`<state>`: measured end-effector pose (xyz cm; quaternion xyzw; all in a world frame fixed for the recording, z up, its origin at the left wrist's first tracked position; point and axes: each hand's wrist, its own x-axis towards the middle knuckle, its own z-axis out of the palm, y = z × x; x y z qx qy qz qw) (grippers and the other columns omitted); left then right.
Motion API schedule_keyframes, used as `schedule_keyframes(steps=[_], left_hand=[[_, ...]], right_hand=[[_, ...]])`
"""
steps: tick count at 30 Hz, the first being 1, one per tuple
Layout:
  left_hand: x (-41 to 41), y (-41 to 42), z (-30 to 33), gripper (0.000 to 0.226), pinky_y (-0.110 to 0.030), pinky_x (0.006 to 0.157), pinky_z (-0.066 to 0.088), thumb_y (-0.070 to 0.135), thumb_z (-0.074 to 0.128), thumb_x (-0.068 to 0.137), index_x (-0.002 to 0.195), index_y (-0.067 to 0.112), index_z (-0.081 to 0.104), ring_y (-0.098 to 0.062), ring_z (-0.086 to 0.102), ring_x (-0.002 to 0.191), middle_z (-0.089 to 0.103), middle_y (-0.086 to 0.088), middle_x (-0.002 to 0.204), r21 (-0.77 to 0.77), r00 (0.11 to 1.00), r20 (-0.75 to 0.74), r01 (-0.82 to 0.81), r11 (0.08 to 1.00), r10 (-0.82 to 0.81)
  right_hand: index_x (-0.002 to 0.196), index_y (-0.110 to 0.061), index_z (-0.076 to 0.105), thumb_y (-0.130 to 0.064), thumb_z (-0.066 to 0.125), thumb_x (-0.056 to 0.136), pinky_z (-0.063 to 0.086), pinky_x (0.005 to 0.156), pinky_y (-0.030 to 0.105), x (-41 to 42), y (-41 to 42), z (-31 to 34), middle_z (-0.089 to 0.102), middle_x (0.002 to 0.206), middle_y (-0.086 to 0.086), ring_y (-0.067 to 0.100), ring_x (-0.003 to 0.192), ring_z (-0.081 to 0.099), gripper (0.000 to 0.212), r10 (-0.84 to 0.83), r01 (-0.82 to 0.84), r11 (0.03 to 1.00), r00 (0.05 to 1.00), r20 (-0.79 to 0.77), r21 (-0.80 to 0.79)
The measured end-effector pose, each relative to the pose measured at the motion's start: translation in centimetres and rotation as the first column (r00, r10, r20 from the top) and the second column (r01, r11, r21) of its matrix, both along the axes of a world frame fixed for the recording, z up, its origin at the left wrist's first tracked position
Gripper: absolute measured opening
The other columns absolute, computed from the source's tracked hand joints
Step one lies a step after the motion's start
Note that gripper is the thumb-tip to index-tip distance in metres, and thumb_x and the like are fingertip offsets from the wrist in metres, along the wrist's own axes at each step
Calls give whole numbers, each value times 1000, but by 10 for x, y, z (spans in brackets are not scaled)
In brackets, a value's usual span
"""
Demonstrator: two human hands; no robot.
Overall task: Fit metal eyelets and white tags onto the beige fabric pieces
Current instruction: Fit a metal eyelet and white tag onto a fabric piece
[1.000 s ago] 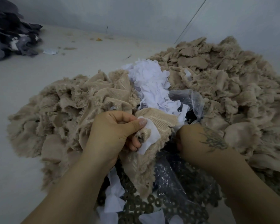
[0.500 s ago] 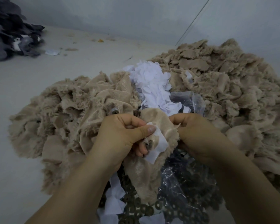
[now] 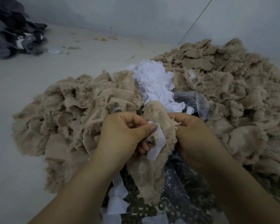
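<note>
I hold one beige fabric piece [image 3: 158, 115] up between both hands. My left hand [image 3: 120, 135] pinches a white tag [image 3: 157, 143] against it, thumb on top, with a dark metal eyelet [image 3: 149, 141] showing just under the thumb. My right hand [image 3: 196, 135] grips the fabric's right edge with curled fingers. The lower end of the piece hangs down over loose dark metal eyelets [image 3: 145, 207] in a clear plastic bag [image 3: 181, 191].
Heaps of beige fabric pieces lie to the left [image 3: 63, 120] and right [image 3: 233, 88]. A pile of white tags [image 3: 153, 78] sits between them, and more white tags [image 3: 116, 198] lie near my left forearm. Dark cloth [image 3: 11, 33] lies at the far left.
My right hand rose from the eyelet bag to the fabric's right edge and took hold of it. My left hand kept its pinch on the tag and fabric.
</note>
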<state>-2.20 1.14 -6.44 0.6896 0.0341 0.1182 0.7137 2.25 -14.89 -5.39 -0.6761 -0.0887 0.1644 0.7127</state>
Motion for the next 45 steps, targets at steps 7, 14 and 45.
schedule_keyframes(steps=[7, 14, 45], left_hand=[[-1, 0, 1, 17, -22, 38, 45, 20, 81, 73, 71, 5, 73, -20, 55, 35, 62, -18, 48, 21, 1000, -6, -12, 1000, 12], [-3, -2, 4, 14, -22, 38, 46, 8, 80, 79, 70, 2, 71, -17, 57, 35, 63, -14, 48, 94, 999, 32, -41, 995, 38], [0, -2, -3, 16, -28, 48, 48, 2, 69, 86, 72, 9, 74, -23, 58, 48, 65, -20, 60, -126, 999, 20, 51, 991, -49]], right_hand=[[76, -24, 80, 12, 66, 81, 58, 55, 29, -3, 1, 1, 76, 76, 11, 24, 65, 74, 39, 25, -22, 999, 997, 72, -31], [69, -18, 80, 10, 71, 78, 55, 51, 23, -6, 0, 0, 75, 67, 8, 17, 55, 71, 31, -38, 43, 999, 975, 218, -20], [93, -15, 79, -26, 76, 70, 60, 76, 40, -3, 2, -9, 78, 95, 10, 29, 88, 75, 26, -129, 118, 986, 988, 86, 119]])
